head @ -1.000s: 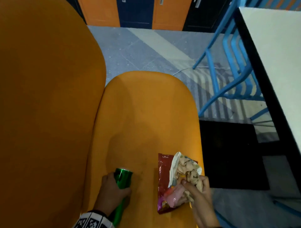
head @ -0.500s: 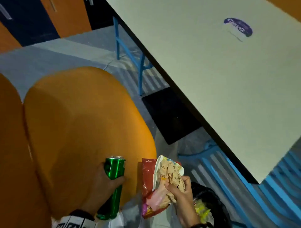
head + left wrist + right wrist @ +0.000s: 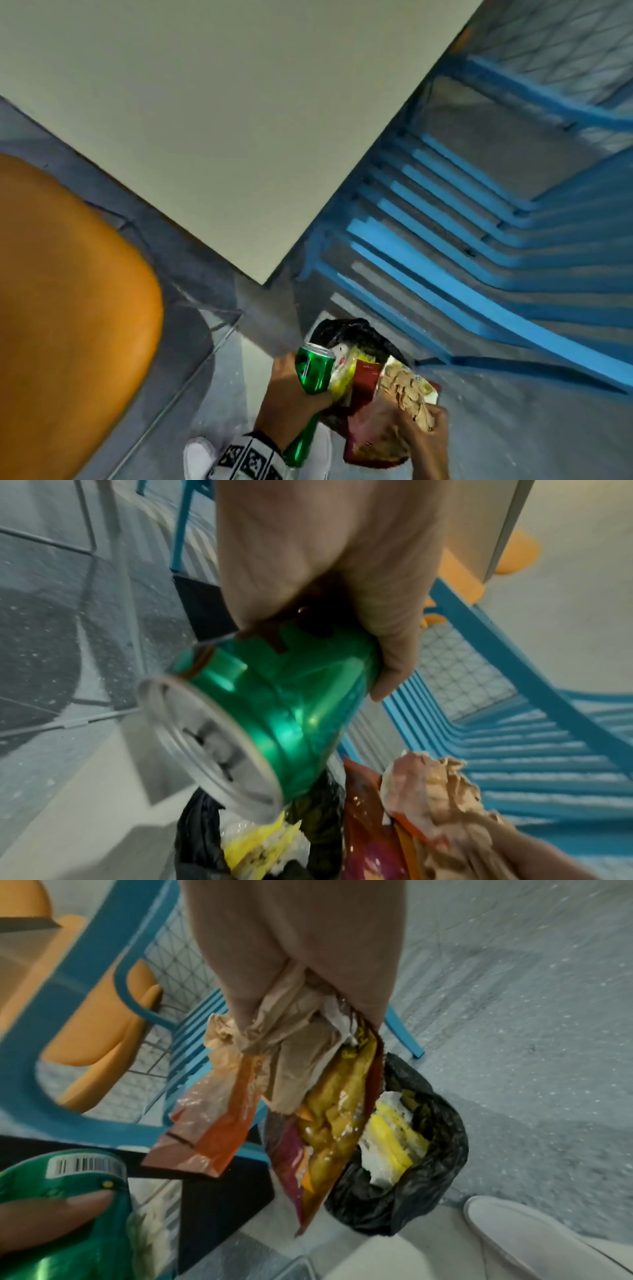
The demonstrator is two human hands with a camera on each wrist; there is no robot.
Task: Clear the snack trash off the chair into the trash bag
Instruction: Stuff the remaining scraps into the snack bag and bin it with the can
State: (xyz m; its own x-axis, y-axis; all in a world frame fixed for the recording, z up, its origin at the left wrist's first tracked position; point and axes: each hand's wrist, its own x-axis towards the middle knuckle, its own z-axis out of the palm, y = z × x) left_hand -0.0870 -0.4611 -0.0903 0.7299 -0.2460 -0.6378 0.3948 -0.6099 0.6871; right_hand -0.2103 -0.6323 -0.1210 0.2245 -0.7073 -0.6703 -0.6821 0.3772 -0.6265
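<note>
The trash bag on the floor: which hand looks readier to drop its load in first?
Probably the right hand: its snack wrappers hang right at the trash bag mouth. The left hand grips the green can beside the bag's edge.

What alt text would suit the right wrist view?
The right hand holds crumpled paper and snack wrappers above an open black trash bag on the floor. A green can, held by the other hand, sits at lower left.

Grey floor [image 3: 222, 383], pale table [image 3: 239, 120], blue chairs [image 3: 479, 240]
</note>
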